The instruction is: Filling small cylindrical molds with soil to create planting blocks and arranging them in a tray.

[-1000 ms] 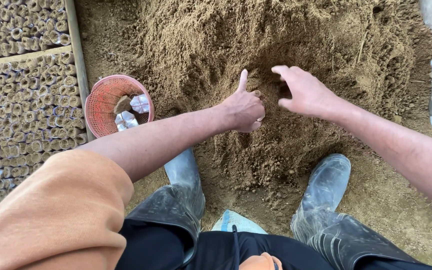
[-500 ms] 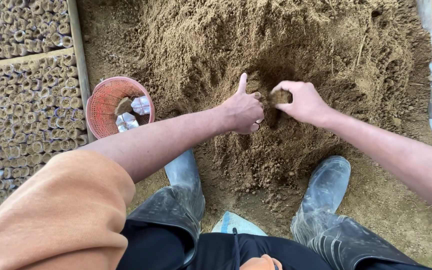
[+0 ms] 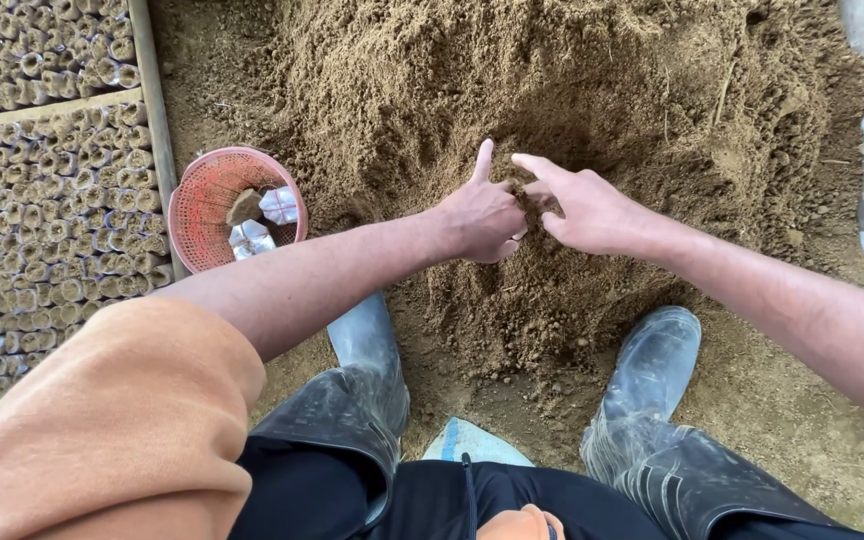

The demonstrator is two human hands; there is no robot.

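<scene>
Seen from above, a person's two bare hands meet on the near slope of a large heap of loose brown soil [image 3: 432, 90], just beyond two grey rubber boots [image 3: 652, 370]. The left hand [image 3: 482, 215] is curled loosely into the soil with its thumb raised, while the right hand [image 3: 587, 210] is open, fingers spread, fingertips touching the soil beside it. A red mesh basket [image 3: 202, 215] holding small white bags stands to the left, next to rows of filled seedling tubes [image 3: 62, 190].

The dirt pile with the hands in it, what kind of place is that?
Probably a plant nursery. Both hands, left hand and right hand, dig in a big soil heap. Rows of small soil-filled tubes stand packed beside it, and a red basket sits nearby.
</scene>
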